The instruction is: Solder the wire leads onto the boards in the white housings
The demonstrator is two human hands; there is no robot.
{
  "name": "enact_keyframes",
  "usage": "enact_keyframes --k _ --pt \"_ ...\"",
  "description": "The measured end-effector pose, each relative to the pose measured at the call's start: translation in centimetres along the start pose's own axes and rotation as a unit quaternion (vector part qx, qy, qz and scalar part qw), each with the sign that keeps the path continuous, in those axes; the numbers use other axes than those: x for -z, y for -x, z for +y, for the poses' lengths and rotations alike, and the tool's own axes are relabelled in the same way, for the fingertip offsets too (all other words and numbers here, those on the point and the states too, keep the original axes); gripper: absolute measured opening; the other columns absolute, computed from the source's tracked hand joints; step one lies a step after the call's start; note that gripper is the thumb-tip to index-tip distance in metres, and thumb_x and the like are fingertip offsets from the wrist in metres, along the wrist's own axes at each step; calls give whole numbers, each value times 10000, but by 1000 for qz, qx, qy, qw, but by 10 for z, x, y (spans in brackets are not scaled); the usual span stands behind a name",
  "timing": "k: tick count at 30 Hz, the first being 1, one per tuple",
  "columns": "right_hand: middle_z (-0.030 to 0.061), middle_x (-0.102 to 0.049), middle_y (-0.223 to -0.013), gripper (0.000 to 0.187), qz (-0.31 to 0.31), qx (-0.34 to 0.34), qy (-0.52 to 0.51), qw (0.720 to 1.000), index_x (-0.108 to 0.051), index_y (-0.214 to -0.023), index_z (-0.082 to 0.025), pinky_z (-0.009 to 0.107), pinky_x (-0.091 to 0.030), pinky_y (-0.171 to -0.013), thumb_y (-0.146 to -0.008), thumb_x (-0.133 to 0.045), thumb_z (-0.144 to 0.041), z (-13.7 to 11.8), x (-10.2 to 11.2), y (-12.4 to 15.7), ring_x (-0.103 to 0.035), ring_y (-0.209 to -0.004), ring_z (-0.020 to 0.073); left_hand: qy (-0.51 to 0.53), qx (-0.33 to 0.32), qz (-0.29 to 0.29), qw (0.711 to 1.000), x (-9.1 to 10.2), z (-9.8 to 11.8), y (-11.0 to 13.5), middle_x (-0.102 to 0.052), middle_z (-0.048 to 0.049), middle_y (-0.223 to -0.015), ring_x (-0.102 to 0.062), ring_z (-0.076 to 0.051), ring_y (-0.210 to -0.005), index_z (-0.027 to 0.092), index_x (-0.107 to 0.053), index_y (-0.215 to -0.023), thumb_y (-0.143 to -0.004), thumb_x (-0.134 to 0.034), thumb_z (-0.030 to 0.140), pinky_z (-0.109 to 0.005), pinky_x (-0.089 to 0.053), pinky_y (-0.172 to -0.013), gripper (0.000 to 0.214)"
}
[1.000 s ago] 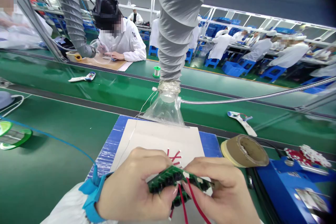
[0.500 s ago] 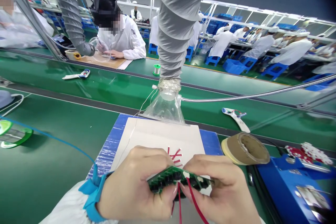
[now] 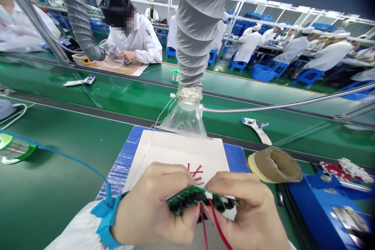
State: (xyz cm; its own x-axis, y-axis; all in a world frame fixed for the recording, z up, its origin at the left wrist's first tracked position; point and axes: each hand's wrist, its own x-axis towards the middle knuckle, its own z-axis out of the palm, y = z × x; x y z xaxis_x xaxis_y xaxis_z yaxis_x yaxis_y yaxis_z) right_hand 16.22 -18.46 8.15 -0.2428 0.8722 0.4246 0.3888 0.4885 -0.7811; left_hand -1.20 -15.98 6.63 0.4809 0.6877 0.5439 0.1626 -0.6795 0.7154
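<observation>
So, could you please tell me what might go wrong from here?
The left hand and right hand pinch the green circuit board, so uneven pressure might flex it. The thin red wires trailing from it could snag and pull loose. The short, white-tipped red wire pieces lie loose on the pale sheet and might get brushed aside.

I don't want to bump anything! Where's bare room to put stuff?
Try the green table, between the blue cord and white sleeve. The cream sheet is bare between the clear hood and red wire pieces. It's crowded lower down, where the left hand and right hand hold a circuit board, and at right: tape roll, blue device.
</observation>
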Motion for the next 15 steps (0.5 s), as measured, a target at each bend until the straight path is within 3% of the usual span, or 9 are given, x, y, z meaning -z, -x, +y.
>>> enact_keyframes --k 9,15 --pt "4 -572 -478 147 -1 1 -2 1000 -637 -583 -139 164 -345 -406 -716 -577 -118 1 0 -2 -427 -414 61 12 14 -11 1000 -1 -4 1 -617 -25 -584 -564 -107 -514 153 -569 -667 -739 -537 117 -196 -424 -502 86" --pt "1 -596 -499 150 -5 -2 -14 1000 -638 -597 -146 152 -366 -434 -728 -574 -112 3 1 -3 -469 -432 62 3 9 -2 1000 -2 -3 1 -619 -21 -582 -557 -102 -505 153 -570 -667 -717 -536 109 -192 -418 -496 75"
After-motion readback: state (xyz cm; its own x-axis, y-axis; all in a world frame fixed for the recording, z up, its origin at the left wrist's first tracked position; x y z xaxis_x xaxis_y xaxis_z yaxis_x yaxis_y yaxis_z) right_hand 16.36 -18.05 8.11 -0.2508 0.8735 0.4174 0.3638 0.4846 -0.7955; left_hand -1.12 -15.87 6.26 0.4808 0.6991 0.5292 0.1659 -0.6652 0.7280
